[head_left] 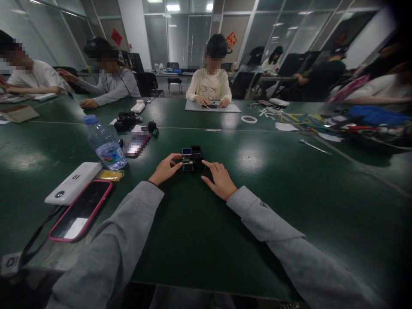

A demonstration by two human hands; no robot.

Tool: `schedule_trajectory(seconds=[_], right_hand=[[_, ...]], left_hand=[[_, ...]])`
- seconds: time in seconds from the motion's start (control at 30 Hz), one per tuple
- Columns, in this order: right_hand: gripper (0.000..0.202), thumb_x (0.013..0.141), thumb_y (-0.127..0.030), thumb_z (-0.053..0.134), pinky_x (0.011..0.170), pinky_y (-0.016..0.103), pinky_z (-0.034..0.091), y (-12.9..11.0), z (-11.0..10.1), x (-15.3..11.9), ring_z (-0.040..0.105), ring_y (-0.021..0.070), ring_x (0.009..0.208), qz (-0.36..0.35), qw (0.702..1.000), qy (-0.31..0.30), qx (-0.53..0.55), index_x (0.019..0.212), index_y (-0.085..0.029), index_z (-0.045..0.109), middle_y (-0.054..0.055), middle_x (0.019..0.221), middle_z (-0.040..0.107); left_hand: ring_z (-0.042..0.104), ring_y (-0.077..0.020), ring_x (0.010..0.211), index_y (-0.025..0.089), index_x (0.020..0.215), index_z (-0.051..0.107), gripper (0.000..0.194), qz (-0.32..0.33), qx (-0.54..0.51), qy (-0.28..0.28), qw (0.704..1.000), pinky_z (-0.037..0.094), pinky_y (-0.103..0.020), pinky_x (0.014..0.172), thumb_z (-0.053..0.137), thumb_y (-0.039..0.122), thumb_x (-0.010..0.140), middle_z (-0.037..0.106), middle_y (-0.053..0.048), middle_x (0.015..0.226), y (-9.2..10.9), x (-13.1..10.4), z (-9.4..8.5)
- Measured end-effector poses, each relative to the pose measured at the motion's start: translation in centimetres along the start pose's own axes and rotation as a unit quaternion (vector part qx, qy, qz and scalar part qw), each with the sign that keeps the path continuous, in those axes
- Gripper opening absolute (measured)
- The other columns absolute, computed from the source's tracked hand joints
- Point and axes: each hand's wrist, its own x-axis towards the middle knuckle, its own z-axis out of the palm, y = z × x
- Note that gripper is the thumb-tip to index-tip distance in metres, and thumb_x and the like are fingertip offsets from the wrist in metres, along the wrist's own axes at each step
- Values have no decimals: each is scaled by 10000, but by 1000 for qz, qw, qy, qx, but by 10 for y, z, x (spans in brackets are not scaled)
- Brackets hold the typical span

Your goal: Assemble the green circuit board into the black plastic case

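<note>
A small black electronic device [192,158] with a little screen and an exposed circuit board lies on the green table in front of me. At its left edge, my left hand [165,169] pinches it between thumb and fingers. My right hand [219,178] is on the other side, its index fingertip at the device's right edge and its thumb held apart below. The fingers of that hand are spread and hold nothing. The underside of the device is hidden.
To my left are a water bottle [104,143], a white power bank [74,183], a yellow packet [111,175] and a pink-cased phone [81,210]. Ahead lie a tape roll [249,119] and a wrench [314,147]. Cables [299,120] pile up at right. Several people sit around.
</note>
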Motion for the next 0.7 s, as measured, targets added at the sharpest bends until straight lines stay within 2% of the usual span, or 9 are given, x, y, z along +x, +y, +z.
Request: schedule_trajectory(seconds=[0.13,0.23,0.37,0.6,0.7], right_hand=[[592,916,-414,449,826,427,455,1,0,0,458,274,1019,-4,1000,5,0,1445,-229,260,119,1145,486],[554,917,-421,443,825,427,457,1,0,0,451,277,1034,-8,1000,18,8,1413,-215,309,124,1168,477],[532,911,-418,453,820,434,458,0,0,0,453,280,1029,-4,1000,6,7,1393,-222,345,125,1152,480],[669,909,-404,460,857,440,455,-2,-2,0,448,274,1030,7,1000,-3,-12,1482,-225,165,129,1176,459],[652,908,-404,465,861,444,454,-1,0,0,447,279,1046,9,1000,-17,-19,1477,-245,190,128,1181,460]], left_hand=[[624,-152,824,222,1213,511,396,-1,3,-2,1000,518,-368,791,560,344,839,595,-81,1201,2,-1,-1],[623,-153,820,226,1215,509,398,-3,4,-5,1000,520,-368,780,556,352,841,594,-80,1203,3,-1,-1],[625,-158,832,225,1212,512,401,-7,5,-5,1000,522,-370,777,563,356,836,593,-82,1205,2,-1,-1],[628,-152,825,234,1213,517,396,-7,5,-4,1000,526,-359,774,567,343,836,604,-75,1195,5,-2,-2],[631,-151,812,228,1211,518,399,-8,1,0,1000,528,-358,770,575,335,831,609,-79,1186,5,-2,-1]])
